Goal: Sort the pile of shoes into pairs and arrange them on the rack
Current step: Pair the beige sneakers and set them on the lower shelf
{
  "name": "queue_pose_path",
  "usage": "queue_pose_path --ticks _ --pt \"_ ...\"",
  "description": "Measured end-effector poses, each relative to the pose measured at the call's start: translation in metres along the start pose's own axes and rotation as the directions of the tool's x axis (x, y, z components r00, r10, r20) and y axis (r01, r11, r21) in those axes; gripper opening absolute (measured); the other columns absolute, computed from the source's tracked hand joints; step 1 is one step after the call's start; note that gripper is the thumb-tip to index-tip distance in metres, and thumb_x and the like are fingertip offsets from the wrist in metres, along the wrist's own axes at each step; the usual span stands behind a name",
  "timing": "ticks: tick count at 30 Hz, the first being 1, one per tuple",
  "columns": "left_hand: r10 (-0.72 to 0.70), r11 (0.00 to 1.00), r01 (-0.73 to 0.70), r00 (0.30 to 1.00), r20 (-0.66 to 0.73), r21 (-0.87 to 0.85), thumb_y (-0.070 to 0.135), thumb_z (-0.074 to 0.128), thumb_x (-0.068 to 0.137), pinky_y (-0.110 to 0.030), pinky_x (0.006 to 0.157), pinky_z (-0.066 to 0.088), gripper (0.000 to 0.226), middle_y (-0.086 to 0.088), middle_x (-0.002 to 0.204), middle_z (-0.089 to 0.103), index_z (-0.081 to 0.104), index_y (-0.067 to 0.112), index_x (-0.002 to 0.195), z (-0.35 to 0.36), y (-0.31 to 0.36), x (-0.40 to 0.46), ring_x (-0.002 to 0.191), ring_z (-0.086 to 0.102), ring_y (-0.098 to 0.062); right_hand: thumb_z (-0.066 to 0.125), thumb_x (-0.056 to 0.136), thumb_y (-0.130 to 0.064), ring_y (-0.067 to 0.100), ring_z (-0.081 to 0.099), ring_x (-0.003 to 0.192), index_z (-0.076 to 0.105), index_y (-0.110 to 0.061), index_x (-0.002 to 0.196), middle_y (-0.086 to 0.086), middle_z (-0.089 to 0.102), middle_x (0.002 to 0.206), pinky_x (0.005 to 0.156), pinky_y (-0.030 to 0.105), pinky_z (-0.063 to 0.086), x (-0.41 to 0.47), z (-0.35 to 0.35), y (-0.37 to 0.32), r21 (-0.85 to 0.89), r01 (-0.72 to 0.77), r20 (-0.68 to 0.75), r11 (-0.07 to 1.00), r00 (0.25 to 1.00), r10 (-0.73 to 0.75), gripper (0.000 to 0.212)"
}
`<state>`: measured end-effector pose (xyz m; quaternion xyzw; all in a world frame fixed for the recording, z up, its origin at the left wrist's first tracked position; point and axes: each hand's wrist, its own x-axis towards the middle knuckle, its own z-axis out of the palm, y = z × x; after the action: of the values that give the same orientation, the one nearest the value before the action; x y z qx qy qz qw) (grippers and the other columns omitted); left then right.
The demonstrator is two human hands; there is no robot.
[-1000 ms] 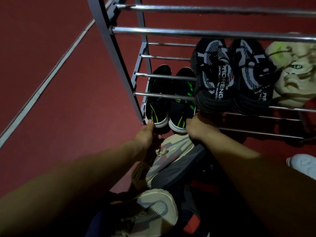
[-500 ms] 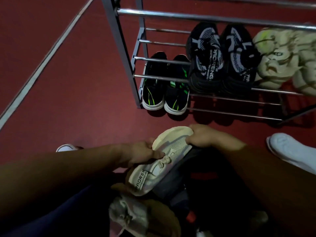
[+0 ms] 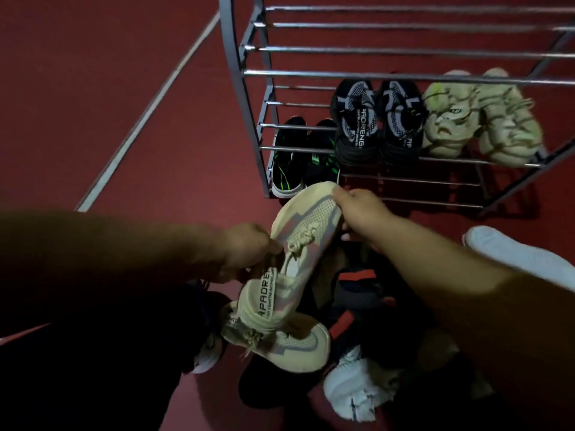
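I hold a cream knit sneaker point(image 3: 298, 244) with a lettered strap above the pile. My left hand point(image 3: 249, 253) grips its side by the laces, and my right hand point(image 3: 357, 209) pinches its toe. A matching cream sneaker point(image 3: 280, 340) lies below it on the pile point(image 3: 357, 306). The metal rack point(image 3: 245, 98) stands ahead. A black and green pair point(image 3: 289, 163) sits on its lowest tier at the left. One tier up rest a black and grey pair point(image 3: 379, 119) and a beige pair point(image 3: 479, 119).
A white shoe point(image 3: 510, 253) lies on the red floor at the right. A white shoe point(image 3: 351, 390) and dark shoes with red trim point(image 3: 354, 278) sit in the pile. A pale line point(image 3: 146, 113) crosses the floor at the left. The rack's upper bars point(image 3: 404, 26) are bare.
My hands left the black and green pair on the rack, drew back to the pile, took the cream sneaker and lifted it toward the rack. The view pulled back.
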<state>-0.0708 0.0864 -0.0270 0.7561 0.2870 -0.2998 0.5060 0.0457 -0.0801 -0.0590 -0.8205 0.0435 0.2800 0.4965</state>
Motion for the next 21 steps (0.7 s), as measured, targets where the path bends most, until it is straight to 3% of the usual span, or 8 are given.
queue_pose_path --ticks 3,5,6,9,12,16,19,21 --pt "-0.014 0.997 0.007 0.996 -0.088 -0.073 0.009 0.053 0.093 -0.018 0.046 0.033 0.03 -0.003 0.045 0.047 0.061 0.006 0.064 0.006 -0.012 -0.012 0.039 0.039 -0.017 0.033 0.098 -0.047 0.027 0.058 0.072 0.056 -0.017 0.102 0.01 0.061 0.095 0.06 0.037 0.052 -0.028 0.026 0.035 0.277 -0.099 -0.133 0.956 0.981 0.14 0.038" --pt "-0.022 0.987 -0.001 0.989 -0.143 -0.163 0.01 0.053 0.095 -0.021 0.047 0.033 0.028 -0.006 0.052 0.044 0.056 0.007 0.067 0.007 -0.019 -0.015 0.043 0.037 -0.018 0.038 0.096 -0.043 0.037 0.063 0.081 0.058 -0.011 0.093 0.018 0.064 0.096 0.068 0.042 0.049 -0.053 0.046 0.076 0.025 -0.069 -0.134 0.997 0.988 0.072 0.038" --pt "-0.029 0.978 -0.007 0.985 -0.167 -0.211 0.011 0.053 0.095 -0.021 0.047 0.032 0.028 -0.006 0.054 0.042 0.054 0.008 0.068 0.007 -0.022 -0.016 0.043 0.036 -0.018 0.043 0.094 -0.044 0.038 0.063 0.088 0.059 -0.008 0.089 0.018 0.065 0.095 0.073 0.04 0.047 -0.069 0.057 0.091 -0.169 -0.031 -0.046 0.985 0.999 0.023 0.039" --pt "-0.072 0.956 0.008 0.975 -0.208 -0.293 0.011 0.055 0.094 -0.02 0.046 0.033 0.028 -0.005 0.049 0.041 0.052 0.009 0.066 -0.001 -0.031 -0.023 0.035 0.036 -0.014 0.057 0.077 -0.061 0.038 0.049 0.118 0.057 -0.015 0.113 0.011 0.052 0.125 0.094 0.042 0.044 -0.107 0.085 0.126 -0.699 0.054 0.2 0.713 0.972 0.122 0.058" --pt "-0.066 0.946 -0.022 0.964 -0.259 -0.324 0.01 0.055 0.093 -0.019 0.043 0.035 0.026 -0.003 0.049 0.04 0.051 0.01 0.067 -0.014 -0.032 -0.027 0.034 0.039 -0.014 0.064 0.08 -0.042 0.036 0.032 0.133 0.043 -0.016 0.131 0.012 0.037 0.14 0.108 0.043 0.034 -0.118 0.088 0.138 -0.871 0.049 0.131 0.488 0.982 0.137 0.061" --pt "-0.054 0.923 -0.057 0.96 -0.275 -0.38 0.01 0.051 0.094 -0.027 0.051 0.046 0.02 -0.006 0.061 0.044 0.054 0.009 0.075 -0.022 -0.032 -0.023 0.052 0.045 -0.019 0.061 0.082 -0.033 0.032 0.049 0.121 0.051 -0.017 0.12 0.013 0.054 0.127 0.1 0.037 0.044 -0.11 0.07 0.132 -0.811 0.037 0.165 0.583 0.972 0.168 0.042" --pt "-0.087 0.91 -0.041 0.954 -0.288 -0.412 0.008 0.05 0.092 -0.028 0.054 0.043 0.022 -0.006 0.058 0.043 0.053 0.009 0.071 -0.023 -0.037 -0.018 0.051 0.043 -0.02 0.059 0.086 -0.025 0.028 0.062 0.097 0.059 -0.022 0.109 0.006 0.065 0.103 0.083 0.033 0.05 -0.102 0.053 0.091 -0.61 0.105 0.19 0.785 0.982 0.016 0.023" --pt "-0.093 0.916 -0.038 0.948 -0.305 -0.399 0.009 0.05 0.09 -0.025 0.049 0.038 0.023 -0.006 0.051 0.042 0.052 0.008 0.067 -0.024 -0.038 -0.016 0.042 0.04 -0.019 0.058 0.091 -0.027 0.021 0.061 0.09 0.063 -0.023 0.109 0.0 0.064 0.095 0.075 0.029 0.048 -0.095 0.032 0.053 -0.583 0.176 0.201 0.793 0.977 -0.069 0.019"
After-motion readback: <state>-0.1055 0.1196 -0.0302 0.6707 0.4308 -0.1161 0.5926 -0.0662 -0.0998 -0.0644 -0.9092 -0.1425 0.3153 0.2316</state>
